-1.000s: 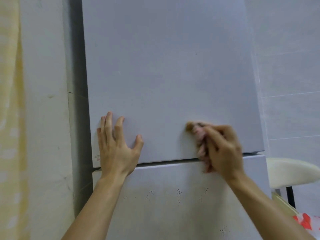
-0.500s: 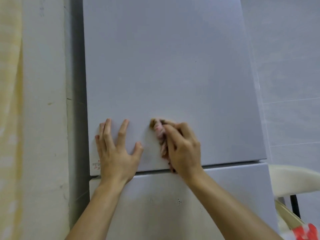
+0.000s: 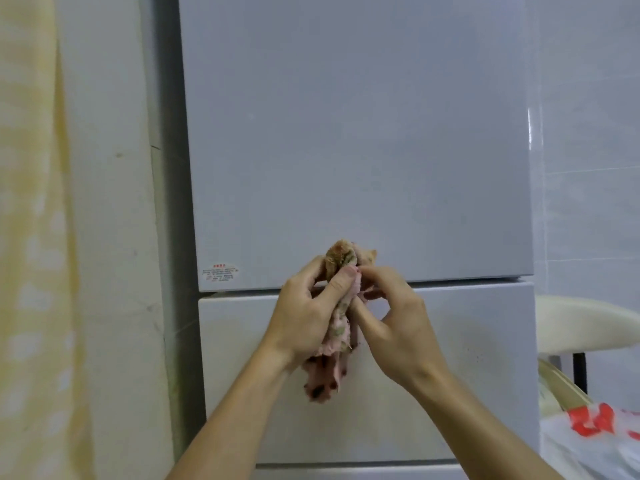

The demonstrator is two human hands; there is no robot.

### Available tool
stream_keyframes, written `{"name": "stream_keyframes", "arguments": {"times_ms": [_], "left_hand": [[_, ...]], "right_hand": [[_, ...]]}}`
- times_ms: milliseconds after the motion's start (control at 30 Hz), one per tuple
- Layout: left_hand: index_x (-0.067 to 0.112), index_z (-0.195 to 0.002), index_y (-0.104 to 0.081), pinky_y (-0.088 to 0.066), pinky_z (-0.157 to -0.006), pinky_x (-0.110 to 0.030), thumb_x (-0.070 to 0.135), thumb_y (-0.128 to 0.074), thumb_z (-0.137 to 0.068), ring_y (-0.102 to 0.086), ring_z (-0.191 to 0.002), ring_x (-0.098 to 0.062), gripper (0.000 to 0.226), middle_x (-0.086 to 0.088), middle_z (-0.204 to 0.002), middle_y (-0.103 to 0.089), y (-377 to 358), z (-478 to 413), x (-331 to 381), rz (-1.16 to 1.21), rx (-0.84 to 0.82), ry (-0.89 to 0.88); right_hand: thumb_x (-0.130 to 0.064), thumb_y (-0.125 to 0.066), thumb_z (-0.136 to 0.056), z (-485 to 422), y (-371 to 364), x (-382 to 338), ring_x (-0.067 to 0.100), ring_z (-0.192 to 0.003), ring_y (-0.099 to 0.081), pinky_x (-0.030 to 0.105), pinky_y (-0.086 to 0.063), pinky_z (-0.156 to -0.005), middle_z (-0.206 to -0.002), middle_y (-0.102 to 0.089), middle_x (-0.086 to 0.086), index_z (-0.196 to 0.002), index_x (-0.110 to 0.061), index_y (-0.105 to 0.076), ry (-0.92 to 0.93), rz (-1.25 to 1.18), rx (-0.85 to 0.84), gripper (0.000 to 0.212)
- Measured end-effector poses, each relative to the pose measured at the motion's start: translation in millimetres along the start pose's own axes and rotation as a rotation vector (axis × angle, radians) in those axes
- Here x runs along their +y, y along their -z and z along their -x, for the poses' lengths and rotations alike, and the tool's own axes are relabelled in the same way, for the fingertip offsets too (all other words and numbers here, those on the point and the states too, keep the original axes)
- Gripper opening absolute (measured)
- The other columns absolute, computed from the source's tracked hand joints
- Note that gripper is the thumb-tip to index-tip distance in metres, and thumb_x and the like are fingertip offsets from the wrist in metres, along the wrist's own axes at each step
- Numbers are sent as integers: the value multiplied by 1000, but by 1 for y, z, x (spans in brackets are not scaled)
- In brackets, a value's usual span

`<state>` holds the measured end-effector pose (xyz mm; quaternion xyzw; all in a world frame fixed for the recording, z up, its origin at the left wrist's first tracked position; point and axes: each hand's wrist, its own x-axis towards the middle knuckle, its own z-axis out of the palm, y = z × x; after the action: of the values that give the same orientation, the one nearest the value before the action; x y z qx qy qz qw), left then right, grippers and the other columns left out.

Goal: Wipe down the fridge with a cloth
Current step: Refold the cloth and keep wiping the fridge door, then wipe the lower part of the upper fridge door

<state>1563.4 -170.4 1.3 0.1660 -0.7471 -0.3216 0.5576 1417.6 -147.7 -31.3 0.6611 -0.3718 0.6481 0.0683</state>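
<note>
On the head camera I have both hands raised in front of the fridge (image 3: 346, 98), level with the seam where its upper door (image 3: 398, 188) meets the lower door (image 3: 478, 358). The cloth (image 3: 325, 372), pink with dark spots, is bunched between them. The left hand (image 3: 301, 317) grips it, fingers (image 3: 311, 275) curled round and the thumb pressed on top. The right hand (image 3: 401, 327) pinches the upper folds. A tan wad sticks up above the knuckles and a tail hangs below the left palm. The cloth seems held just off the door, though I cannot tell for sure. A small sticker (image 3: 220, 271) sits at the upper door's lower left corner. A yellow curtain (image 3: 31, 237) hangs left; a white stool (image 3: 581, 323) and a red-printed plastic bag (image 3: 595, 441) sit right.
</note>
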Motion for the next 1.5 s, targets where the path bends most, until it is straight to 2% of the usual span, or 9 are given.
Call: {"name": "stream_keyframes", "arguments": {"times_ms": [333, 467, 667, 800, 1033, 1100, 1233, 1333, 1500], "left_hand": [[11, -113, -74, -57, -79, -28, 15, -55, -103, -71, -95, -13, 22, -3, -105, -77, 11, 7, -19, 246, -50, 191], [1, -118, -70, -56, -101, -34, 4, -37, -105, -69, -118, -25, 35, -15, -125, -73, 12, 11, -15, 383, -149, 242], [1, -115, -70, -48, -113, -43, 18, -41, -95, -64, -129, -33, 39, -21, -132, -69, 15, 17, -7, 536, -220, 273], [3, -116, -72, -56, -103, -35, 28, -45, -93, -69, -120, -27, 44, -15, -123, -74, 17, 18, -3, 514, -193, 329], [9, -117, -75, -49, -107, -39, 28, -52, -101, -68, -120, -24, 34, -7, -127, -73, 22, 18, -4, 305, -182, 406], [-7, -118, -67, -48, -102, -44, 35, -76, -84, -66, -110, -32, 55, -16, -118, -71, 25, 18, -4, 220, -192, 449], [-9, -123, -67, -52, -106, -42, 34, -64, -89, -70, -113, -32, 54, -24, -126, -71, 30, 26, 1, 164, -298, 521], [1, -111, -73, -61, -94, -33, 23, -71, -94, -74, -105, -28, 28, -17, -118, -75, 25, 28, 7, 229, -350, 524], [3, -126, -68, -59, -100, -34, 24, -56, -98, -73, -112, -24, 37, -14, -123, -74, 21, 26, 19, 458, -173, 475]], "right_hand": [[-47, -52, -104, 30, 20, 8, 24, -104, -72, 35, -58, -83, -117, -75, 9, -116, -8, -67, -710, -607, -138, 43], [-73, -61, -81, 34, 19, 14, 11, -103, -70, 33, -56, -90, -117, -72, 0, -125, -31, -63, -622, -371, -182, 61], [-69, -70, -76, 27, 19, 7, 11, -104, -66, 23, -50, -81, -114, -67, -3, -118, -27, -61, -593, -218, -116, 60], [-69, -67, -78, 26, 17, 4, 5, -106, -62, 24, -52, -83, -119, -61, -9, -124, -27, -54, -535, -152, -101, 63], [-58, -84, -80, 9, 30, 4, 31, -103, -75, 53, -54, -101, -110, -78, 17, -109, 1, -71, -585, -488, -88, 67], [-54, -86, -78, -6, 41, 0, 23, -95, -74, 45, -56, -94, -103, -79, 13, -106, -2, -75, -558, -481, -33, 61], [-44, -80, -88, -29, 60, -18, 17, -80, -77, 25, -58, -68, -84, -79, 2, -92, -17, -81, -616, -463, -196, 27], [-54, -74, -91, -33, 56, -23, 9, -71, -71, 23, -53, -62, -78, -76, -6, -91, -13, -75, -529, -69, -186, 41], [-56, -47, -105, -5, 47, -22, 20, -72, -55, 36, -35, -65, -74, -61, -8, -88, -19, -54, -257, 390, 109, 41]]}}
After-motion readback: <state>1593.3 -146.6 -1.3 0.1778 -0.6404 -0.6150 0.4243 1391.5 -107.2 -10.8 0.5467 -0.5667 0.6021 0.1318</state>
